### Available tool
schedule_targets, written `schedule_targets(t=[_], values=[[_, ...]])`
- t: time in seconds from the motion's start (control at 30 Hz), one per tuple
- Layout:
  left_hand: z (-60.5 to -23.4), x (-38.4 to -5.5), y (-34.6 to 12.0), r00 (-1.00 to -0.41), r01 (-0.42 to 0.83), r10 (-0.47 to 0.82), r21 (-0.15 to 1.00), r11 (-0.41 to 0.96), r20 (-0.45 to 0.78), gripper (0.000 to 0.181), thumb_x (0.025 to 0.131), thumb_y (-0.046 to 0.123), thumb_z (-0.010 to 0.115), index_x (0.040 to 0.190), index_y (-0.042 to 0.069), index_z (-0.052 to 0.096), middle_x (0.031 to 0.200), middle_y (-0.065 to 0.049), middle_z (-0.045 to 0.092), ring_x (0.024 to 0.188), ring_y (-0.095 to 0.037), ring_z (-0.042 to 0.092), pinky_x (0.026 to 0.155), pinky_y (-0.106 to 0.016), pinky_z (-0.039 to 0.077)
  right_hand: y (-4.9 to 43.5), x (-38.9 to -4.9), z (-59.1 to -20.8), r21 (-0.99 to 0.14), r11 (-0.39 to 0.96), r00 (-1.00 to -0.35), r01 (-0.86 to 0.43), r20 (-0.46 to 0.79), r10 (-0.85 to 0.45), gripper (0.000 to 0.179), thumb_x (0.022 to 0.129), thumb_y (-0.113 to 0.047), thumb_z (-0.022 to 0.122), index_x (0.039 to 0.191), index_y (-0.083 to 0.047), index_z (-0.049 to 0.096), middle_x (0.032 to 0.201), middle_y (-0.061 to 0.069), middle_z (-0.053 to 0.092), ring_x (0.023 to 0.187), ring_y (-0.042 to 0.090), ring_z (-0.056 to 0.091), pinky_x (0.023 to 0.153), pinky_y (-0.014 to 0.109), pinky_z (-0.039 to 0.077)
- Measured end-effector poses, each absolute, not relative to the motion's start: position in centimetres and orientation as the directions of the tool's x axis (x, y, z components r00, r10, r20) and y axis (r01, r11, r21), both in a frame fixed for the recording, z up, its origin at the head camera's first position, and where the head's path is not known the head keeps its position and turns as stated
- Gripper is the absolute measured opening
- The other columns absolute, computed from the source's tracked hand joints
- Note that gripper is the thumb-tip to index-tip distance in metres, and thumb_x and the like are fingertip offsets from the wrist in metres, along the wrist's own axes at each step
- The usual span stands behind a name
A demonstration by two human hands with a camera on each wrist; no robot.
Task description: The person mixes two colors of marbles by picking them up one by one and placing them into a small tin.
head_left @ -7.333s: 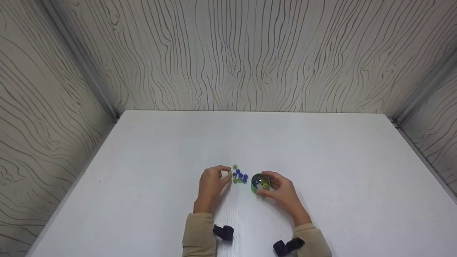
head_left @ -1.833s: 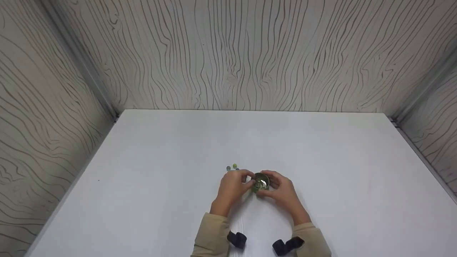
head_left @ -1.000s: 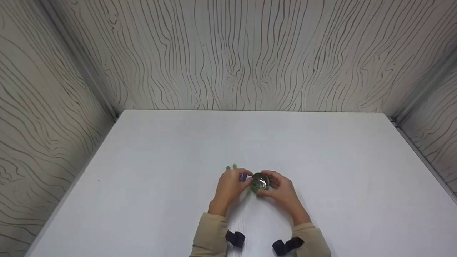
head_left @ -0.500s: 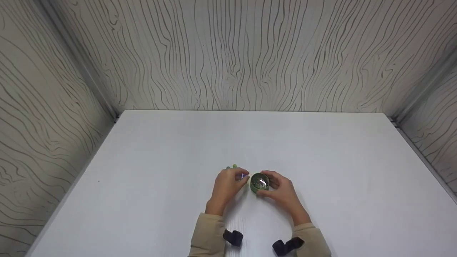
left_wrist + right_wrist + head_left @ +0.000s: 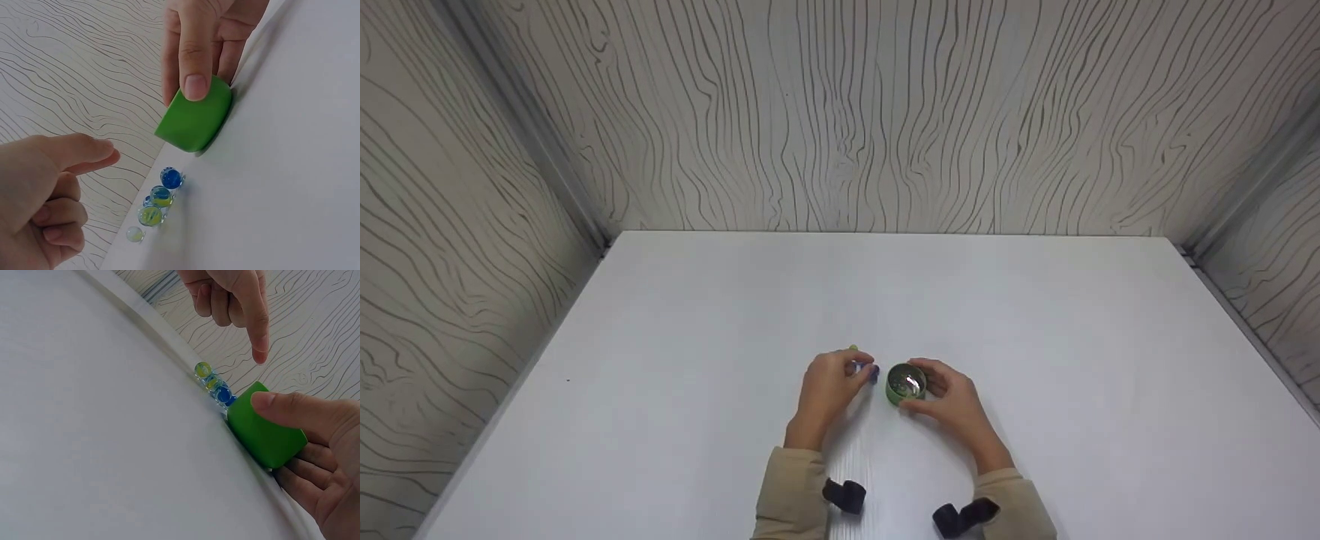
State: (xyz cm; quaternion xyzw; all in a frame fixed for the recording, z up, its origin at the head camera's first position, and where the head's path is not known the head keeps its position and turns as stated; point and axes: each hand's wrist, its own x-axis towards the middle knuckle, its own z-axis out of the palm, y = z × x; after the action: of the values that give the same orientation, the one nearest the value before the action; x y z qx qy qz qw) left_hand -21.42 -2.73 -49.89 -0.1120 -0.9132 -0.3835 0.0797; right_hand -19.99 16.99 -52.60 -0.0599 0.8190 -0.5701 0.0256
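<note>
My right hand [image 5: 956, 401] holds a small green cup [image 5: 901, 396], thumb on the near side and fingers behind it. The cup stands on the white table with its mouth up; a bright glint shows inside. My left hand [image 5: 42, 197] hovers beside several glass marbles [image 5: 149, 216], some clear blue, others yellow-green. Its index finger and thumb reach out with their tips close together, no marble visible between them, while the other fingers curl in. In the head view this hand covers part of the marbles, leaving blue ones [image 5: 874, 370] in sight near the cup.
The white table [image 5: 675, 337] spreads around both hands. Wood-grain panels [image 5: 840, 112] enclose its back and sides. Black wrist cameras [image 5: 847, 496] sit on both beige sleeves.
My left hand has drawn back leftward from the cup's rim to over the marbles. My right hand and the cup stay in place. Marbles beside the cup come back into sight.
</note>
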Motion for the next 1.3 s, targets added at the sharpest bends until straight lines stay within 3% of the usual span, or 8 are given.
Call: schedule_targets(t=[0.13, 0.27, 0.43, 0.57, 0.87, 1.03, 1.2, 1.3], values=[[-50.0, -21.4, -2.9, -0.966, 0.251, 0.133, 0.691, 0.678, 0.220, 0.011, 0.087, 0.016, 0.069, 0.094, 0.011, 0.076, 0.107, -0.010, 0.075, 0.079, -0.015, 0.068, 0.069, -0.024, 0.053, 16.9, -20.0, -52.6, -0.936, 0.347, -0.992, -0.062, 0.021, -0.123, 0.067, 0.069, -0.011, 0.084, 0.128, 0.002, 0.056, 0.132, 0.023, 0.059, 0.128, 0.037, 0.054, 0.104, 0.036, 0.045], [-50.1, -21.4, -3.0, -0.973, 0.225, 0.118, 0.700, 0.677, 0.199, 0.012, 0.086, 0.016, 0.068, 0.094, 0.011, 0.076, 0.114, -0.011, 0.072, 0.092, -0.021, 0.070, 0.076, -0.031, 0.055, 16.9, -20.0, -52.6, -0.933, 0.355, -0.993, -0.059, 0.018, -0.117, 0.066, 0.070, -0.010, 0.084, 0.128, 0.001, 0.056, 0.131, 0.023, 0.060, 0.127, 0.037, 0.055, 0.104, 0.036, 0.045], [-50.1, -21.6, -3.2, -0.980, 0.196, 0.105, 0.703, 0.683, 0.171, 0.012, 0.086, 0.017, 0.069, 0.095, 0.012, 0.076, 0.097, -0.007, 0.075, 0.071, -0.009, 0.054, 0.062, -0.020, 0.042, 16.9, -19.8, -52.5, -0.935, 0.351, -0.994, -0.055, 0.016, -0.112, 0.066, 0.070, -0.010, 0.084, 0.128, 0.001, 0.056, 0.132, 0.023, 0.060, 0.128, 0.036, 0.055, 0.105, 0.036, 0.045], [-50.1, -21.6, -3.4, -0.984, 0.172, 0.091, 0.712, 0.681, 0.151, 0.013, 0.087, 0.018, 0.069, 0.096, 0.012, 0.076, 0.081, -0.003, 0.070, 0.065, -0.006, 0.042, 0.056, -0.017, 0.032, 16.9, -19.8, -52.4, -0.936, 0.349, -0.994, -0.052, 0.014, -0.109, 0.066, 0.070, -0.010, 0.084, 0.128, 0.001, 0.056, 0.132, 0.023, 0.059, 0.128, 0.036, 0.055, 0.105, 0.036, 0.045], [-50.4, -21.7, -3.7, -0.984, 0.169, 0.084, 0.700, 0.694, 0.154, 0.014, 0.086, 0.017, 0.070, 0.096, 0.010, 0.076, 0.064, 0.002, 0.053, 0.058, -0.005, 0.036, 0.052, -0.016, 0.026, 16.9, -19.9, -52.6, -0.934, 0.354, -0.994, -0.053, 0.016, -0.107, 0.065, 0.070, -0.009, 0.084, 0.128, 0.001, 0.056, 0.132, 0.023, 0.060, 0.127, 0.036, 0.055, 0.104, 0.036, 0.046], [-50.6, -21.6, -3.9, -0.976, 0.205, 0.093, 0.677, 0.707, 0.198, 0.011, 0.085, 0.016, 0.071, 0.092, 0.009, 0.076, 0.062, 0.002, 0.053, 0.056, -0.004, 0.033, 0.051, -0.016, 0.025, 16.9, -20.0, -52.7, -0.935, 0.350, -0.994, -0.055, 0.016, -0.112, 0.065, 0.070, -0.008, 0.083, 0.128, 0.001, 0.056, 0.132, 0.024, 0.059, 0.126, 0.037, 0.056, 0.103, 0.036, 0.046], [-50.6, -21.8, -4.1, -0.982, 0.179, 0.089, 0.695, 0.696, 0.164, 0.012, 0.084, 0.016, 0.072, 0.093, 0.009, 0.076, 0.064, 0.004, 0.051, 0.058, -0.005, 0.035, 0.052, -0.016, 0.026, 16.9, -20.0, -52.9, -0.928, 0.367, -0.994, -0.061, 0.021, -0.111, 0.065, 0.069, -0.010, 0.084, 0.128, 0.000, 0.056, 0.131, 0.024, 0.059, 0.127, 0.037, 0.055, 0.103, 0.036, 0.046], [-50.6, -21.8, -4.3, -0.984, 0.173, 0.094, 0.705, 0.687, 0.150, 0.012, 0.083, 0.016, 0.072, 0.093, 0.010, 0.076, 0.067, 0.001, 0.056, 0.060, -0.006, 0.037, 0.053, -0.017, 0.028, 16.9, -20.1, -53.0, -0.925, 0.376, -0.994, -0.061, 0.023, -0.104, 0.065, 0.069, -0.011, 0.084, 0.127, -0.001, 0.057, 0.130, 0.023, 0.060, 0.126, 0.037, 0.056, 0.103, 0.036, 0.046]])
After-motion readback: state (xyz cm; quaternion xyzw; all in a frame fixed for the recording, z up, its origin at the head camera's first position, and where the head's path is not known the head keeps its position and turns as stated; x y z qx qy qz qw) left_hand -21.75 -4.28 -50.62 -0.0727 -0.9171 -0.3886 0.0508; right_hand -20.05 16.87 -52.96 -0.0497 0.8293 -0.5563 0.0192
